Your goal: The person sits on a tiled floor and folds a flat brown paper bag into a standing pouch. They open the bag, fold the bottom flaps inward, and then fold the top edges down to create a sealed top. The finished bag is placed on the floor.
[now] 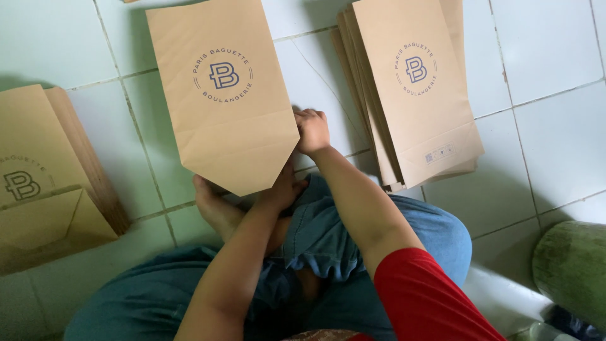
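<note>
On the pale tiled floor (pixel 555 132):
Bag in hand: flat tan kraft-paper bag (pixel 221 95), smooth, pointed folded bottom toward your lap.
Left hand (pixel 278 189): grasps the bag's pointed tip.
Right hand (pixel 312 131): clenched at its right edge.
Stacks: tan paper bags right (pixel 416 95) and left (pixel 44 177); bare tile between.

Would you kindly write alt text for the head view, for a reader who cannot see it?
Seated on a tiled floor, a person holds a flat brown paper bag, right hand at its side edge, left hand under its pointed bottom fold. A stack of bags lies to the right, another stack to the left.
</note>
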